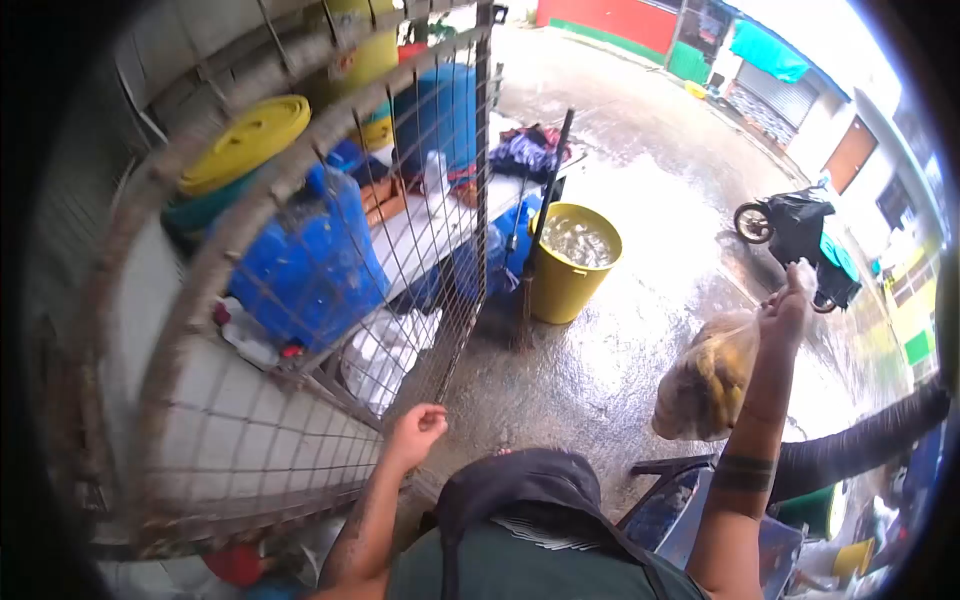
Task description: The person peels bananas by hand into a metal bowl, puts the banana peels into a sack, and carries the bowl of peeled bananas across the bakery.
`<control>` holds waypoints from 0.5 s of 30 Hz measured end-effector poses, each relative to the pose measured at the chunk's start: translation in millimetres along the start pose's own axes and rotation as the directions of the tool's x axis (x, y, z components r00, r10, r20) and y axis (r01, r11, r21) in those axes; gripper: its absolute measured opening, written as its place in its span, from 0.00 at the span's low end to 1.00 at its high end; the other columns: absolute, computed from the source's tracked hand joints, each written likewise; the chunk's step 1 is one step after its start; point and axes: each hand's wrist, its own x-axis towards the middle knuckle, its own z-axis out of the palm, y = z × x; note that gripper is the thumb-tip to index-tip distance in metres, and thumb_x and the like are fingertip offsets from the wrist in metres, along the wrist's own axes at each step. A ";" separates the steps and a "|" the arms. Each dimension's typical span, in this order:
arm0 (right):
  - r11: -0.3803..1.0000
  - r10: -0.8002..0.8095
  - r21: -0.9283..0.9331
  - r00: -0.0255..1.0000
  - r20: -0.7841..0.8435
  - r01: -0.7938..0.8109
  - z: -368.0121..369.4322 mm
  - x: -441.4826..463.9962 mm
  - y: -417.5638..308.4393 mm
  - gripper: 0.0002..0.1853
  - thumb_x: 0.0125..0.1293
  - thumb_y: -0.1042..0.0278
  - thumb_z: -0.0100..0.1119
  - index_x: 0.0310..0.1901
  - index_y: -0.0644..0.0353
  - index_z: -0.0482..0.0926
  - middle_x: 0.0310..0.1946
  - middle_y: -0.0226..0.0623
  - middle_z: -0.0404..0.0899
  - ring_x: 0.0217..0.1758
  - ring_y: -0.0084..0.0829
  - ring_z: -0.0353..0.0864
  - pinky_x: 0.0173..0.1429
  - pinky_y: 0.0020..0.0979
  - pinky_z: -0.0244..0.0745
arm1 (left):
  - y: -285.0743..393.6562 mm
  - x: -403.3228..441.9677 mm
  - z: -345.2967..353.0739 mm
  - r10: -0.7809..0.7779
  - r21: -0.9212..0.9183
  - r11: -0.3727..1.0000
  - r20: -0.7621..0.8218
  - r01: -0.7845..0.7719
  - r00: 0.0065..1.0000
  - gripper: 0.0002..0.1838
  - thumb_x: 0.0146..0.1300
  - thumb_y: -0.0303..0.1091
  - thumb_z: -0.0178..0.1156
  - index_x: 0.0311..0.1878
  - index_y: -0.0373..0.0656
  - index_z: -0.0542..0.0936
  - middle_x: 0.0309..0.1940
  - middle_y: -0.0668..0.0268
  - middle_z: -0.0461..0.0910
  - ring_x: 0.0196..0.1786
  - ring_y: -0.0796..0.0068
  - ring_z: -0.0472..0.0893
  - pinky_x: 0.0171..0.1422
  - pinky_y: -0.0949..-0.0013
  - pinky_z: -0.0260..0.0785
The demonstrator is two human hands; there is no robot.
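My right hand (pixel 787 312) is stretched forward on the right, closed around the gathered neck of a clear plastic bag (pixel 705 375). The bag hangs below the hand and bulges with yellow and brown contents that I cannot make out. My left hand (pixel 416 437) is low, beside the lower edge of a rusty wire-mesh gate (pixel 330 395). Its fingers are loosely curled, and nothing shows in them. I cannot tell whether it touches the mesh.
A yellow bucket (pixel 565 290) of water stands ahead on wet concrete, with a broom (pixel 540 230) upright beside it. Behind the mesh are a blue container (pixel 300 265), a blue drum (pixel 437 120) and a white table (pixel 430 240). A covered motorcycle (pixel 800 225) is parked at right.
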 end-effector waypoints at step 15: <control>0.785 0.153 0.289 0.623 0.767 -0.549 337.3 150.8 143.2 0.14 0.75 0.63 0.50 0.27 0.49 0.70 0.16 0.22 0.52 0.16 0.21 0.54 0.19 0.27 0.51 | 24.3 141.2 33.0 -0.373 0.052 0.917 -0.240 0.395 0.897 0.26 0.61 0.44 0.68 0.59 0.43 0.77 0.49 0.57 0.83 0.51 0.64 0.82 0.55 0.63 0.74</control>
